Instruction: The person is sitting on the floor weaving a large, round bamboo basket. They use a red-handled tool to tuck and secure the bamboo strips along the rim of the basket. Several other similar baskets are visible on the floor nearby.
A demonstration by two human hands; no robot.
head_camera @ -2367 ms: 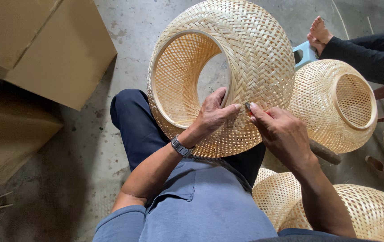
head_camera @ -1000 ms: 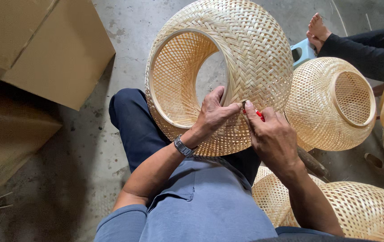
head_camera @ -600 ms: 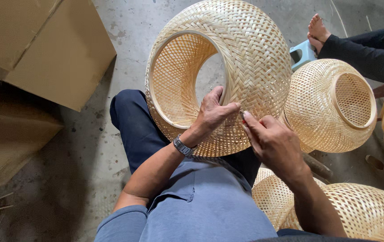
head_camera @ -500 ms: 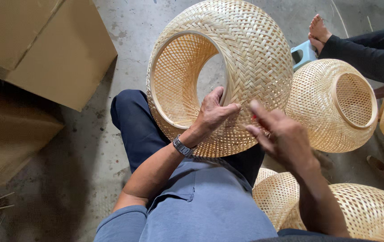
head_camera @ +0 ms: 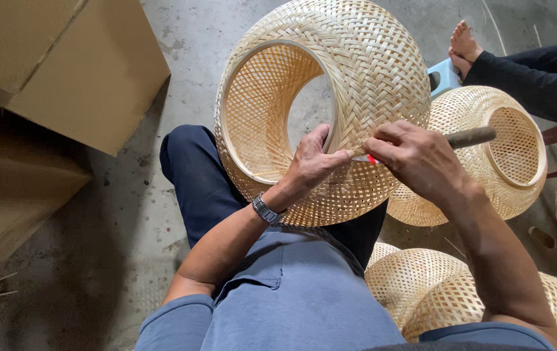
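Grey concrete floor (head_camera: 161,195) filled the head view, with brown cardboard boxes (head_camera: 64,65) lying at the left. On the person's lap stood a round woven bamboo lampshade (head_camera: 356,84), turned on its side, so that its axis through the two round openings ran roughly level, from left to right and a little away from the person, and its wide opening faced left. The left hand (head_camera: 311,162) pressed on the woven wall just below the smaller opening, fingers closed against the weave and thumb toward the right hand. The right hand (head_camera: 415,156) was closed around a tool with a brown wooden handle (head_camera: 470,136); the handle pointed to the right, and a small red part (head_camera: 373,159) showed at the fingers. The tool's tip met the lampshade between the two hands, but its shape was hard to make out. Behind it lay a second woven shade (head_camera: 506,149), and more woven shades (head_camera: 434,286) were cut off at the lower right. Another person's bare foot (head_camera: 464,42) and dark trouser leg (head_camera: 538,71) showed at the upper right.
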